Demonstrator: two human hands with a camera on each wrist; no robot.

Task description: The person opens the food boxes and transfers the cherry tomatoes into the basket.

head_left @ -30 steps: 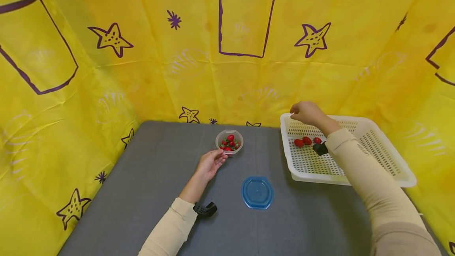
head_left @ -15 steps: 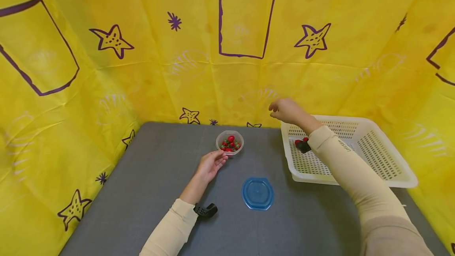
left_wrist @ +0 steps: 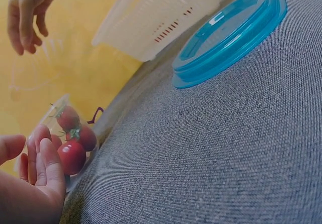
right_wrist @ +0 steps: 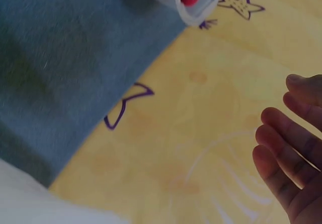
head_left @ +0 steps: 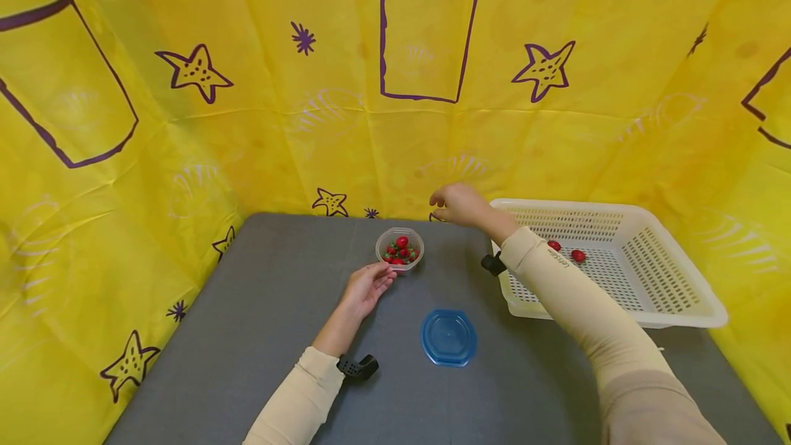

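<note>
A small clear plastic container (head_left: 382, 237) at the back middle of the table holds several red cherry tomatoes (left_wrist: 73, 156) with green stems. My left hand (head_left: 364, 288) lies beside it, its nearly straight fingertips touching the near side in the head view; in the left wrist view those fingers (left_wrist: 48, 161) stay extended, thumb apart. My right hand (head_left: 462, 204) hangs in the air between container and basket. Its fingers (right_wrist: 276, 138) are loosely bent, and no object shows among them. A blue lid (head_left: 448, 338) lies flat on the table in front of the container.
At the right stands a white perforated plastic basket (head_left: 670, 273) with a few cherry tomatoes (head_left: 578, 255) inside, partly hidden by my right sleeve (head_left: 575, 294). A yellow patterned cloth (head_left: 426, 143) rises behind the grey-covered table (head_left: 290, 259) and along both sides.
My right hand has moved left from above the basket's back left corner to the space past its edge. My left hand, the container and the lid stay in place.
</note>
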